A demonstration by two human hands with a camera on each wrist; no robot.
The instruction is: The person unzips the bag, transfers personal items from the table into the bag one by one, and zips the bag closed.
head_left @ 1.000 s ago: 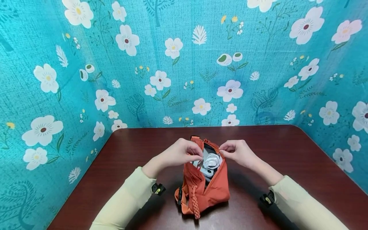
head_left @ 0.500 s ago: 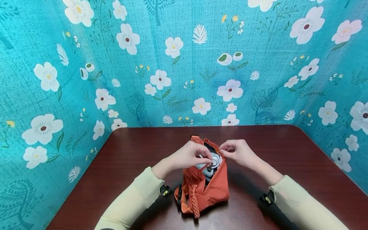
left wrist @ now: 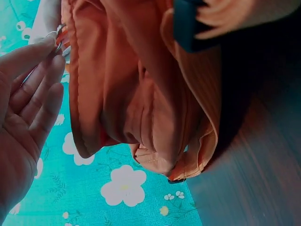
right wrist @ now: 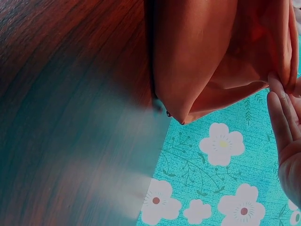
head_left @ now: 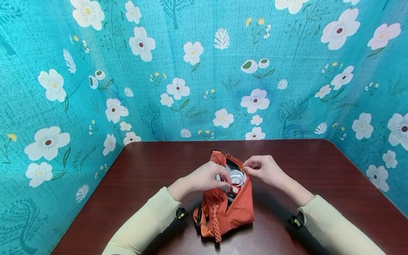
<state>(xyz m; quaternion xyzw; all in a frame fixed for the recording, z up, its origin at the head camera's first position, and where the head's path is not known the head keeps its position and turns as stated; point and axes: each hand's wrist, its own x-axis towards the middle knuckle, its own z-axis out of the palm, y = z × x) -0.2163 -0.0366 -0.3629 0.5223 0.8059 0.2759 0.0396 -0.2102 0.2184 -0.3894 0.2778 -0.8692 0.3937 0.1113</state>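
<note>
An orange-red bag lies on the table with its zip opening spread wide. My left hand is over the opening, pinching a keychain between thumb and fingertips. In the left wrist view the keychain shows a small metal ring, with most of it hidden. Its red and brown part hangs in the bag mouth. My right hand pinches the right edge of the opening and holds it aside. Inside the bag, a coiled white cable lies on top of pale items that are partly covered.
The dark red-brown table surrounds the bag. A turquoise flowered cloth stands behind and at both sides. From the bag's front hang a braided pull and a strap with a black buckle.
My left hand moved right over the opening with the keychain, then slightly back left and lower. The keychain's red part now sits below the cable. My right hand has stayed put.
</note>
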